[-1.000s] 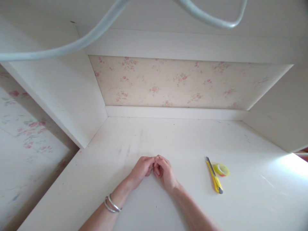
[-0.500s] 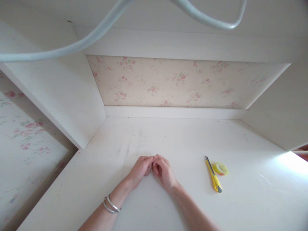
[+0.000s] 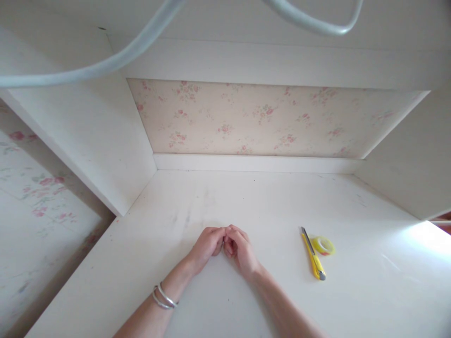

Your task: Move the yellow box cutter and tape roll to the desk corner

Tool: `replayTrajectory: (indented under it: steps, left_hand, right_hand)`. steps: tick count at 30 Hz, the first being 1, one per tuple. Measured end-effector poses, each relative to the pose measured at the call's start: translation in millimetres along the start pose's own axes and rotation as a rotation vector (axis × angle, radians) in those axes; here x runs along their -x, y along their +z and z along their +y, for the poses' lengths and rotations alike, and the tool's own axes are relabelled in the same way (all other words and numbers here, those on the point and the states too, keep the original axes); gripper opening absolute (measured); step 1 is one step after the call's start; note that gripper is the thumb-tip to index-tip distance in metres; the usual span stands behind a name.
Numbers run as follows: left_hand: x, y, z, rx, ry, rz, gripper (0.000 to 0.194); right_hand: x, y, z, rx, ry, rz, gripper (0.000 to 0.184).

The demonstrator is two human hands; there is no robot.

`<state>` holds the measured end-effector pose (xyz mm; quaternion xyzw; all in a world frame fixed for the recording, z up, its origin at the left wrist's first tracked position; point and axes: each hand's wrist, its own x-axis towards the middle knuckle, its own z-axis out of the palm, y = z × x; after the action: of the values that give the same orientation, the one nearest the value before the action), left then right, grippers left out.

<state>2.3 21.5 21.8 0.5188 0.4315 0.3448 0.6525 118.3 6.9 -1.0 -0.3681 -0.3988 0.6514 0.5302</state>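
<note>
My left hand (image 3: 207, 245) and my right hand (image 3: 240, 249) rest on the white tabletop, both loosely curled into fists. Their thumbs and index fingers meet at the knuckles. Nothing shows in either hand, though the palms are partly hidden. Two silver bangles (image 3: 164, 297) circle my left wrist. Off to the right of my right hand lies a yellow utility knife (image 3: 313, 256), its blade end pointing away from me. Beside it, close against the knife's far half, is a small roll of yellow tape (image 3: 324, 245) lying flat.
White side panels (image 3: 84, 126) and a low back ledge (image 3: 260, 163) enclose the desk surface (image 3: 225, 197). Behind the ledge is floral wallpaper (image 3: 246, 117). A pale cable (image 3: 141, 44) hangs across the top of the view. The desk's left edge drops off beside another papered wall.
The view has shifted very slightly. Both hands, the knife and the tape keep their places.
</note>
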Motion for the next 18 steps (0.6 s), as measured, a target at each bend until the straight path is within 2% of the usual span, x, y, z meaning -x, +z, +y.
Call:
replayTrajectory:
  steps: [14,18]
  left_hand:
    - [-0.4,-1.2,-0.6,0.003,0.019,-0.018,0.044]
    - [-0.1,-0.5,0.7,0.002,-0.012,-0.004,0.043]
  right_hand:
    - [-0.4,-0.2,1.2,0.007,-0.004,0.005,0.031]
    - [-0.1,0.1,0.5,0.025,-0.016,0.002,0.033]
